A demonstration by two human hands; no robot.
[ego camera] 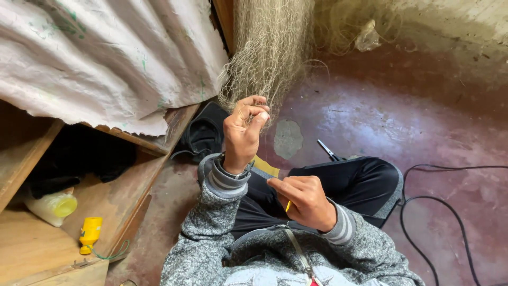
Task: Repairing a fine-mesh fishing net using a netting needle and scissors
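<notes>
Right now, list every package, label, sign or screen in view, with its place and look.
Plastic bottle: on the wooden shelf at lower left, lying on its side, pale cream with a yellow cap.
Small yellow container: on the same shelf, nearer the edge, green cord beside it.
No signs or screens.

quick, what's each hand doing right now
Left hand: raised, fingers pinched shut on strands of the hanging fishing net.
Right hand: closed around a thin yellow tool near the lap; most of the tool is hidden.
</notes>
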